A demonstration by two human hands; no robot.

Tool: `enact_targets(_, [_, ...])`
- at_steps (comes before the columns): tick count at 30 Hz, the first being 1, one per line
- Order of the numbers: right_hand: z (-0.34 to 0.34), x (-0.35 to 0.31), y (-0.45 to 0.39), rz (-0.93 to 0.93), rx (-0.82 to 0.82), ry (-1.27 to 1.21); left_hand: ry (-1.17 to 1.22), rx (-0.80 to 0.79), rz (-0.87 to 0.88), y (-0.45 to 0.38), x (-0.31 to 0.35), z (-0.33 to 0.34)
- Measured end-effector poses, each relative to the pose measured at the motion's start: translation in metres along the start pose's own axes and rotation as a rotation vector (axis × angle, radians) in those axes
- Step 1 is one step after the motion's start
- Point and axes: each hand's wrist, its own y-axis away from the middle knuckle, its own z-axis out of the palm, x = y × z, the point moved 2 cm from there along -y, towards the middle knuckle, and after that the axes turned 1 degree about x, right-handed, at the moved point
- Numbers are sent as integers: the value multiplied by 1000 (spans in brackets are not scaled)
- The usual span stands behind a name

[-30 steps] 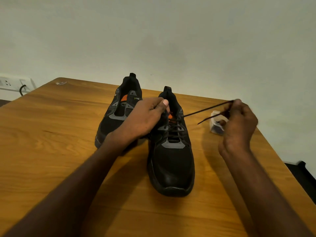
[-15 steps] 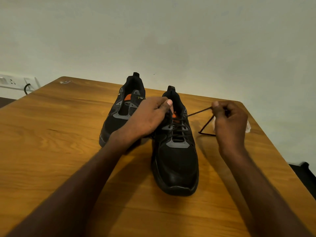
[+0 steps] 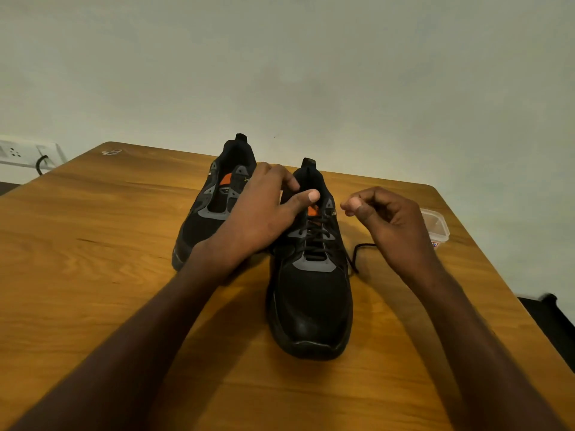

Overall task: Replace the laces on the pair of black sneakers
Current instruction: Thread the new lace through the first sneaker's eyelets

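Two hands at work: left hand (image 3: 258, 219) gripping right sneaker (image 3: 311, 275) collar, steadying it; right hand (image 3: 389, 219) fingertips pinched together, lace (image 3: 357, 253) contact unclear.

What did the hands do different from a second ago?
The right hand came back in toward the near shoe, and the lace it had pulled tight now lies slack on the table. The left hand stayed holding that shoe. The other shoe did not move.
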Motion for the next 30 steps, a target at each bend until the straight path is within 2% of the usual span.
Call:
enact_targets(5, [12,-4,3,-11,-133,101,-89,-59,12,3,1,-1])
enact_targets(11, [6,-2,2,13,-115,45,-58,-227,31,0,0,-12])
enact_targets(19, [5,-1,1,43,-101,62,-40,-240,-3,1,-2,-13])
enact_targets(21, [4,-3,2,63,-124,57,-46,-195,15,1,-1,-12])
enact_targets(23, [3,-10,4,115,-217,-83,-68,-82,75,0,-1,-11])
enact_targets(26, [1,-28,7,176,-356,-454,-1,98,161,1,1,-12])
enact_targets(28, [1,-40,9,147,-398,-631,160,134,180,3,7,-16])
enact_targets(30, [2,-47,10,124,-409,-732,338,96,183,7,18,-19])
